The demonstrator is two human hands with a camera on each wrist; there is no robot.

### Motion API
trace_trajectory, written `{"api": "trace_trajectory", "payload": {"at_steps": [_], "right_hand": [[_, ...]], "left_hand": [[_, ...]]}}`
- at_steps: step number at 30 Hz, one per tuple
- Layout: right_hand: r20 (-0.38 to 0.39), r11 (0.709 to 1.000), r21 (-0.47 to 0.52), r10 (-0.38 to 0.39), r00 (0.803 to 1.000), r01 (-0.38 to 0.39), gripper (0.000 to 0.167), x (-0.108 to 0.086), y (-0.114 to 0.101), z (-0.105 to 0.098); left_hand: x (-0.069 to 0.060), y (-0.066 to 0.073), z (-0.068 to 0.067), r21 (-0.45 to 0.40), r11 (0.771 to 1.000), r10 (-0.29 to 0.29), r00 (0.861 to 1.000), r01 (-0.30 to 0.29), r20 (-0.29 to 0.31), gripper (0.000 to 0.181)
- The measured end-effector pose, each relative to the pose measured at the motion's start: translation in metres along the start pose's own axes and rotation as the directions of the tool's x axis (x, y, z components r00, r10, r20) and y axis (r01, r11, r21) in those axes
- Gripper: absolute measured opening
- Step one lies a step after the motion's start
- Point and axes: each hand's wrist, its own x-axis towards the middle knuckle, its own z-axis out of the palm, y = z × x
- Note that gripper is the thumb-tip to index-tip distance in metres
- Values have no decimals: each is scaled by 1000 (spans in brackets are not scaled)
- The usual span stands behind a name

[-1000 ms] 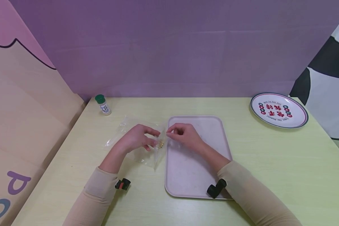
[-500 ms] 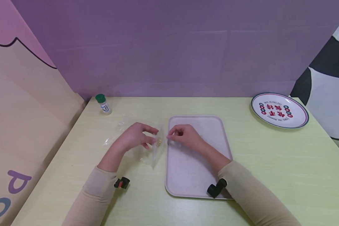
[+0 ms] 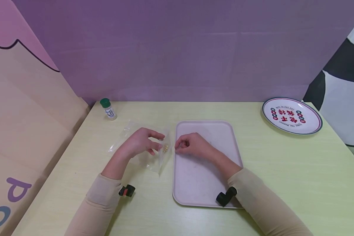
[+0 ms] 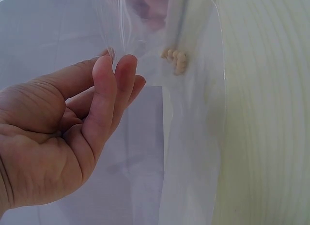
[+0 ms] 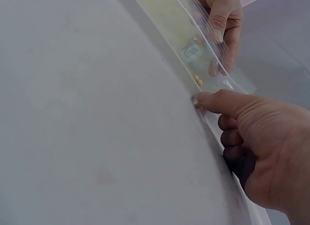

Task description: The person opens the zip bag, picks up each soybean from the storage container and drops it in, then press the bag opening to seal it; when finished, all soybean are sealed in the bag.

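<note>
A clear plastic zip bag (image 3: 148, 159) lies stretched over the table, and my left hand (image 3: 143, 141) pinches it by its ridged zip edge. Several small round yellowish pieces (image 4: 175, 59), like beans or kernels, show through the film beside the left fingertips; the exact kind is unclear. Over the left rim of the pink-white tray (image 3: 203, 186), my right hand (image 3: 191, 145) has its fingers curled and its thumb pressed to the forefinger. At the right thumb tip, the right wrist view shows a small pale thing (image 5: 196, 103), mostly hidden by the fingers.
A small bottle with a green cap (image 3: 108, 109) stands at the back left. At the back right lies an oval plate (image 3: 292, 126) with red and dark print. Purple cloth (image 3: 177, 49) closes off the far side of the table.
My right hand has come slightly down along the tray's left rim, fingers still curled. The left hand and the bag with its yellowish pieces have shifted slightly left.
</note>
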Motion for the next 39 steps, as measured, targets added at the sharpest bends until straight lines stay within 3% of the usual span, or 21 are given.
{"api": "trace_trajectory", "payload": {"at_steps": [24, 30, 39], "right_hand": [[53, 995, -96, 26, 998, -20, 4, -3, -6, -2], [48, 992, -126, 10, 999, -4, 3, -2, -6, -1], [15, 997, -78, 26, 1000, -25, 5, -4, -6, -3]], "left_hand": [[1, -1, 2, 10, 1000, 14, 1000, -14, 9, 42], [1, 0, 2, 11, 1000, -6, 1000, 5, 4, 42], [3, -1, 2, 14, 1000, -7, 1000, 7, 7, 42]]}}
